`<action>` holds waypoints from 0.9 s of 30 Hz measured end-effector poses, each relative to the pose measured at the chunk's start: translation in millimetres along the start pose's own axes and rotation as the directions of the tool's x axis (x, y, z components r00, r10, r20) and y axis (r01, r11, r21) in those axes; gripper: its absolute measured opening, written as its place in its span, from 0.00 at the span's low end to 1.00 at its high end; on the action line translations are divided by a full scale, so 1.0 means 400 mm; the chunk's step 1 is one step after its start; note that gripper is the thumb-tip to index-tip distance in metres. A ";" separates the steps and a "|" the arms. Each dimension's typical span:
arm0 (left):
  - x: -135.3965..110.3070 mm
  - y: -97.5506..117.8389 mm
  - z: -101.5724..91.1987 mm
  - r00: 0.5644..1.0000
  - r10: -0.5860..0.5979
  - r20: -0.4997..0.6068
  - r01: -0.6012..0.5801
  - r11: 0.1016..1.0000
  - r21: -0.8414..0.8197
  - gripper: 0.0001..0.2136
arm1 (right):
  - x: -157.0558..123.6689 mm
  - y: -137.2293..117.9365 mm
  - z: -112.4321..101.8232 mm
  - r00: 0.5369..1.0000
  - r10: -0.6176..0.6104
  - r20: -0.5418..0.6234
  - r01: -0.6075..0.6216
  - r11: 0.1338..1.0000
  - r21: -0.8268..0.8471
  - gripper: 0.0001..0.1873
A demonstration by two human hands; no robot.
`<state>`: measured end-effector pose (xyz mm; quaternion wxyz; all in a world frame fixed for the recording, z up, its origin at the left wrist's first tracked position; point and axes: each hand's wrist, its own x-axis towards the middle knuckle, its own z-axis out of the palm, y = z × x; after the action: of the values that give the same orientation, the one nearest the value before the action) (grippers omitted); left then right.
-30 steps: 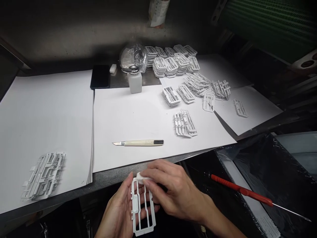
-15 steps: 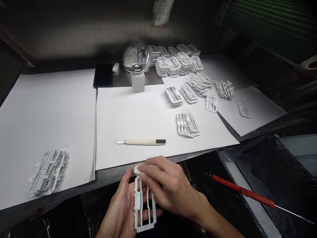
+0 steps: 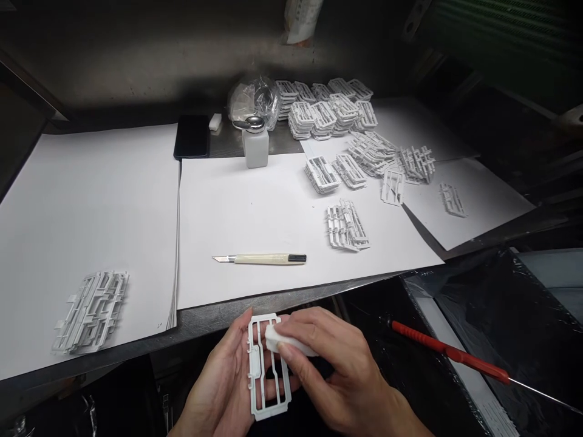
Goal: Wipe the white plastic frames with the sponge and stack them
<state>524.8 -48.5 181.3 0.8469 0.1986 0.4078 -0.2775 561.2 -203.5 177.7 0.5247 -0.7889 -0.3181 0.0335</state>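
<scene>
A white slotted plastic frame [image 3: 255,364] lies along the palm and fingers of my left hand [image 3: 218,379], which holds it in front of the bench edge. In my right hand [image 3: 334,358] a small white foam block [image 3: 291,343] is pinched between thumb and fingers. Its near end rests against the frame's right-hand bars. Beyond my hands, a craft knife [image 3: 262,259] with a cream handle lies on the white paper, blade to the left. A stack of similar frames [image 3: 93,312] sits at the left.
Several stacks of white frames [image 3: 323,118] stand at the back right, with a smaller pile [image 3: 347,226] nearer. A pump bottle [image 3: 255,149], a phone [image 3: 191,137] and another white block [image 3: 215,122] are at the back. A red-handled tool [image 3: 450,352] lies at right.
My right hand has moved the foam block from the frame's far end down and right onto its right-hand bars, uncovering the far end. My left hand still holds the frame.
</scene>
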 end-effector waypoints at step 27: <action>-0.009 0.024 -0.001 0.983 0.170 -0.071 -0.173 0.984 -0.041 0.16 | -0.082 0.001 -0.049 0.997 0.065 -0.045 -0.065 0.998 -0.003 0.17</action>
<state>528.9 -39.8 184.8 0.8578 0.2222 0.4240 -0.1871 542.9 -237.0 176.8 0.5285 -0.8005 -0.2807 0.0321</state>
